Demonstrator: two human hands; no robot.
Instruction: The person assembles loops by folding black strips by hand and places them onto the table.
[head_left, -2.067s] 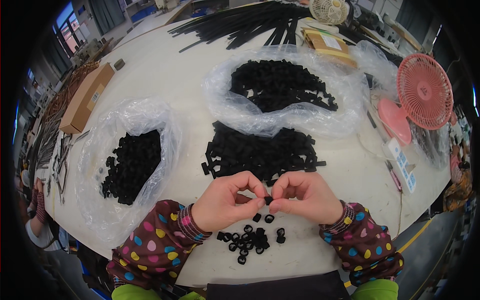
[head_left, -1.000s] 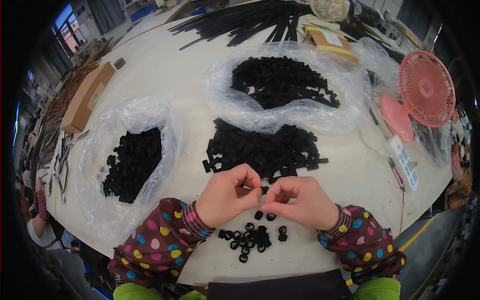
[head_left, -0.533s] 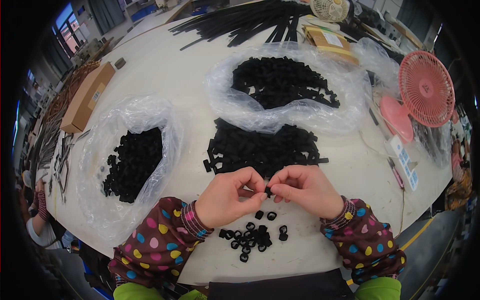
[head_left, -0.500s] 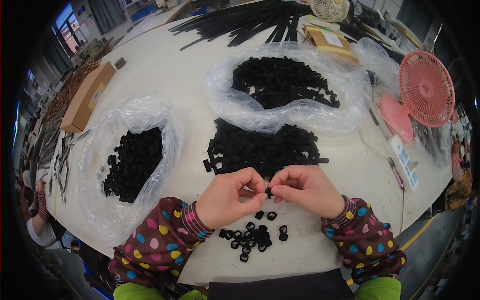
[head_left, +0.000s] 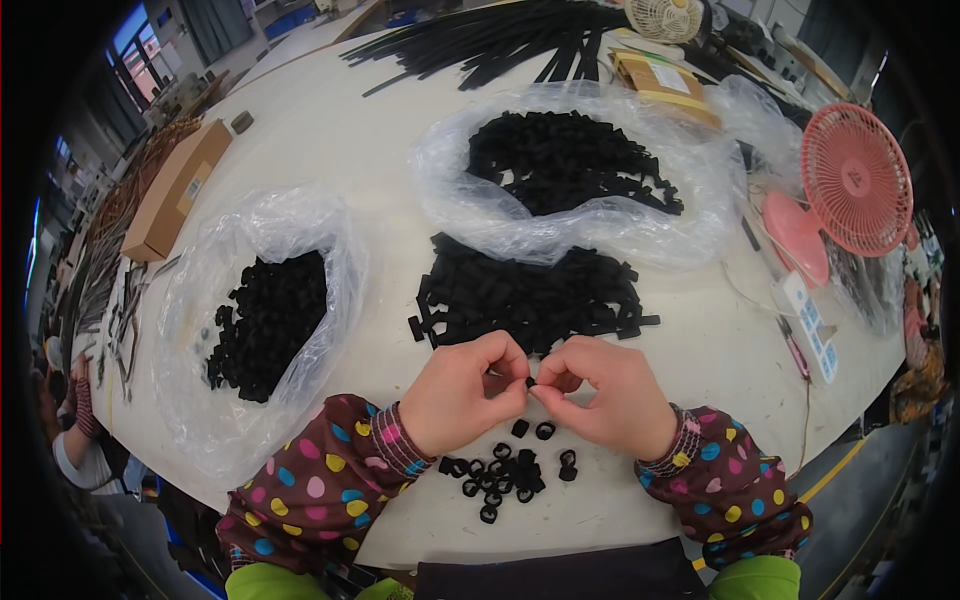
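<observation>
Spanning the whole view, the white counter (head_left: 330, 150) carried everything, largest first: a clear plastic bag (head_left: 640, 225) at the centre rear holding a heap of black parts, a second clear bag (head_left: 220, 330) on the left holding another heap, and between them an unbagged pile of black strips (head_left: 530, 300) lying just beyond the hands. A pink fan (head_left: 855, 180) stood at the right edge and a brown cardboard box (head_left: 175, 190) lay at the far left. The left hand (head_left: 465, 395) and the right hand (head_left: 600, 395) were pressed together fingertip to fingertip, jointly pinching one small black piece (head_left: 529, 382) held just above the counter. Compared with the view two seconds earlier, the hands had stayed joined at nearly the same spot, shifting only slightly, and the same pinch persisted; this suggested that the fitting of that single piece was ongoing rather than finished. A cluster of small black rings (head_left: 500, 475) lay on the counter directly below the hands, near the front edge.
</observation>
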